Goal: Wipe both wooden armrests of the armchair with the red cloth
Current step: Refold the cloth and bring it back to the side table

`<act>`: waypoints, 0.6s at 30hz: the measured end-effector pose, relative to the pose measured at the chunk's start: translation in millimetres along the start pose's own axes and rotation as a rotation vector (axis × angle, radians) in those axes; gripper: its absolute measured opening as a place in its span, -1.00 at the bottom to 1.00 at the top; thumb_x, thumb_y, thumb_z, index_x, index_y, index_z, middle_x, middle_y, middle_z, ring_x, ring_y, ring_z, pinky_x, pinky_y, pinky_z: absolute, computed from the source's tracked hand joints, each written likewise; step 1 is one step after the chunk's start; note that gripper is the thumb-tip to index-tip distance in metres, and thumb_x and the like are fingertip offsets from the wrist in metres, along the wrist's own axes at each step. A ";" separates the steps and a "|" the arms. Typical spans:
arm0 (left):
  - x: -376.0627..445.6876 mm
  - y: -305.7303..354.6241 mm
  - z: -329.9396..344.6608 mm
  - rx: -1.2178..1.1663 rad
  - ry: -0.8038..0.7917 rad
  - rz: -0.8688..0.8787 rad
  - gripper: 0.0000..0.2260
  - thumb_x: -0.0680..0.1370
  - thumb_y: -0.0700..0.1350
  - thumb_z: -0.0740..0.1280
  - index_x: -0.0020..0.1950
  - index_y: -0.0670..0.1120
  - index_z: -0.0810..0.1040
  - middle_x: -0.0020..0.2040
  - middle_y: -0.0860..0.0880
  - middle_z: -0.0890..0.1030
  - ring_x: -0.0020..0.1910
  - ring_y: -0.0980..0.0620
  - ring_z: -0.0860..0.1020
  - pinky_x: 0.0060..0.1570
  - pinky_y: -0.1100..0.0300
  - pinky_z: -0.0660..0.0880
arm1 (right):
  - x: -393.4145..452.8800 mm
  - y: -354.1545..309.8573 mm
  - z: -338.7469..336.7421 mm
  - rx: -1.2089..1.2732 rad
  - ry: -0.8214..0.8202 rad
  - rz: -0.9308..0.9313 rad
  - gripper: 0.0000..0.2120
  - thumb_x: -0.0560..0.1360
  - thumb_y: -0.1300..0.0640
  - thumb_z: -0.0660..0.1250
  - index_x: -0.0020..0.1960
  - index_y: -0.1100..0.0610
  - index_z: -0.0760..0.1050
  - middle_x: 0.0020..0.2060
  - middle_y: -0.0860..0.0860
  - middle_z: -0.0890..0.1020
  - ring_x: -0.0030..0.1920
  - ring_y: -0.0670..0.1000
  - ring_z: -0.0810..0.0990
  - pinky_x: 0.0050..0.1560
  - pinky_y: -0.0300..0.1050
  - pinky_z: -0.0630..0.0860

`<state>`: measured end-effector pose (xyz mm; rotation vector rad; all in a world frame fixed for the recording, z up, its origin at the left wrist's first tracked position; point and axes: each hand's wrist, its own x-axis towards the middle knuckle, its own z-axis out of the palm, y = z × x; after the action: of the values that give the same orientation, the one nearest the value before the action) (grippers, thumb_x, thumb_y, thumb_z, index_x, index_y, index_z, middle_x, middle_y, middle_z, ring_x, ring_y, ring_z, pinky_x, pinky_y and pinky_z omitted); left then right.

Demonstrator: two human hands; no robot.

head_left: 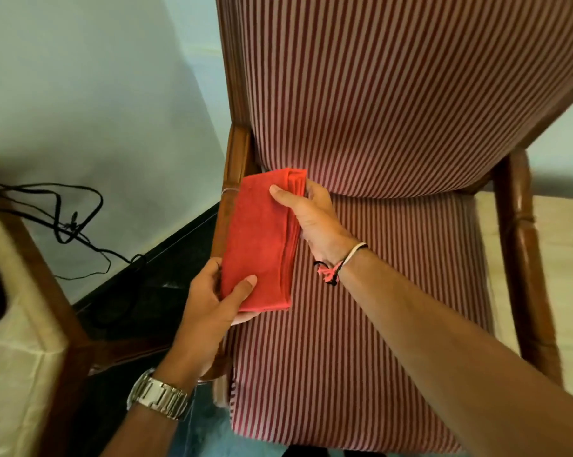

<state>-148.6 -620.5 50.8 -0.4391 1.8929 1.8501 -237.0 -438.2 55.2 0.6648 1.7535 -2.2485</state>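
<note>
Nearest the camera, the left wrist carried a metal watch [159, 396], and the left hand [209, 311] was closed on the near end of the red cloth [260, 239], thumb on top and fingers beneath. The cloth was folded into a long strip and lay over the armchair's left wooden armrest [234, 166], at the edge of the striped seat [361, 341]. Farther along, the right hand [315, 219], with a thread band [339, 263] at its wrist, pinched the far end of the cloth, thumb pressed on top and fingers curled behind the fold. Whether the cloth actually touched the wood beneath could not be confirmed, as it hid the rail there. The right wooden armrest [522, 252] stood bare, well apart from both hands. Beyond, the striped backrest [394, 94] rose upright. Black cables [74, 222] lay looped against the pale wall at far left.
</note>
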 end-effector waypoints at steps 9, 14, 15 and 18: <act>-38.2 65.4 69.4 -0.124 -0.258 0.111 -0.65 0.44 0.00 0.45 0.22 0.07 0.54 0.15 0.11 0.70 0.14 -0.01 0.71 -0.08 0.04 0.70 | -52.7 -97.6 -52.8 0.172 0.060 -0.006 -0.67 0.53 0.18 0.36 0.27 0.26 0.57 0.16 0.24 0.69 0.08 0.15 0.68 0.06 0.01 0.64; -49.4 90.1 107.7 -0.160 -0.326 0.127 -0.63 0.47 -0.04 0.42 0.27 0.04 0.52 0.17 0.07 0.70 0.15 -0.01 0.71 -0.07 0.05 0.70 | -70.6 -133.9 -83.0 0.212 0.086 -0.042 -0.61 0.54 0.18 0.31 0.33 0.30 0.52 0.26 0.29 0.63 0.18 0.24 0.64 0.28 0.18 0.56; -51.9 96.2 117.5 -0.166 -0.341 0.134 -0.62 0.47 -0.04 0.42 0.28 0.02 0.51 0.17 0.06 0.71 0.15 -0.02 0.71 -0.07 0.05 0.70 | -73.4 -141.4 -92.1 0.206 0.090 -0.053 -0.60 0.54 0.18 0.31 0.34 0.29 0.52 0.26 0.29 0.63 0.23 0.26 0.63 0.31 0.20 0.55; -59.8 114.5 153.0 -0.167 -0.364 0.150 -0.65 0.51 -0.09 0.40 0.29 -0.01 0.50 0.16 0.05 0.71 0.17 -0.04 0.70 -0.08 0.06 0.70 | -85.1 -167.7 -125.7 0.214 0.119 -0.095 -0.60 0.53 0.17 0.31 0.34 0.28 0.52 0.25 0.27 0.64 0.26 0.24 0.63 0.25 0.15 0.58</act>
<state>-143.1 -468.0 180.4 -0.0059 1.5697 2.0314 -207.5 -281.9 216.0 0.7873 1.6409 -2.5352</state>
